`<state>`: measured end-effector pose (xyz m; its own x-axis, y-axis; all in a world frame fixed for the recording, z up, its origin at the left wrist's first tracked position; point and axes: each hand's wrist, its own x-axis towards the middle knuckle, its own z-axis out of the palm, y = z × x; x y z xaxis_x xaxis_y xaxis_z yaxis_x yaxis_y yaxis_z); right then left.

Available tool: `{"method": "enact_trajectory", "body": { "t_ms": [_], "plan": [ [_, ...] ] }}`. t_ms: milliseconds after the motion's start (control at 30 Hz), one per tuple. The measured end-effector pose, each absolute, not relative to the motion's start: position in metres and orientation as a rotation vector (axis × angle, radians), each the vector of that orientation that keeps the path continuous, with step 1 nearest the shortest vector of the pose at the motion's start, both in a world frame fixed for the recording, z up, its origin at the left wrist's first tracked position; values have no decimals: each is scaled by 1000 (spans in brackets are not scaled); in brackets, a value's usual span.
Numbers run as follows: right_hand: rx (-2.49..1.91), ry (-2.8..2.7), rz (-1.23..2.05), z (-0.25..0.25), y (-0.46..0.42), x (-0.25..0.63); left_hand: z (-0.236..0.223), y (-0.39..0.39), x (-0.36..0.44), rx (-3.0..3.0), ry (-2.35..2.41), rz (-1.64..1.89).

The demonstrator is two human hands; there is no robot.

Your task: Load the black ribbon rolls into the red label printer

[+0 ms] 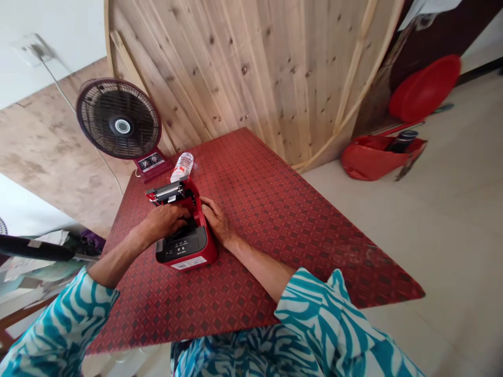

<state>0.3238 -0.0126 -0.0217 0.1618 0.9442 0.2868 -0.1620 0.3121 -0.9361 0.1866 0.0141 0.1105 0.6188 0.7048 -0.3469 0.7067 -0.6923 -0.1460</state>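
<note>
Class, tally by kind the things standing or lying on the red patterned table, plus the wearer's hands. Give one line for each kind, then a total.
Fan: 1
Clear bottle: 1
Red-and-black machine: 1
Hands, left hand and right hand: 2
Total: 5

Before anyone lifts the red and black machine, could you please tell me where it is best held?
I'd hold the red and black machine low by its side walls, coming from both sides: the body is boxy, and the right hand rests along its right wall. I'd avoid the raised lid at the far end and the opening where the left hand reaches in.
</note>
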Motion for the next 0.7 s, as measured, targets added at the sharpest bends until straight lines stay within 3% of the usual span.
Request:
{"method": "enact_trajectory", "body": {
  "t_ms": [700],
  "plan": [
    [-904,-1094,975,-22,-13,324,103,25,186,2725,1061,-503]
  ]
}}
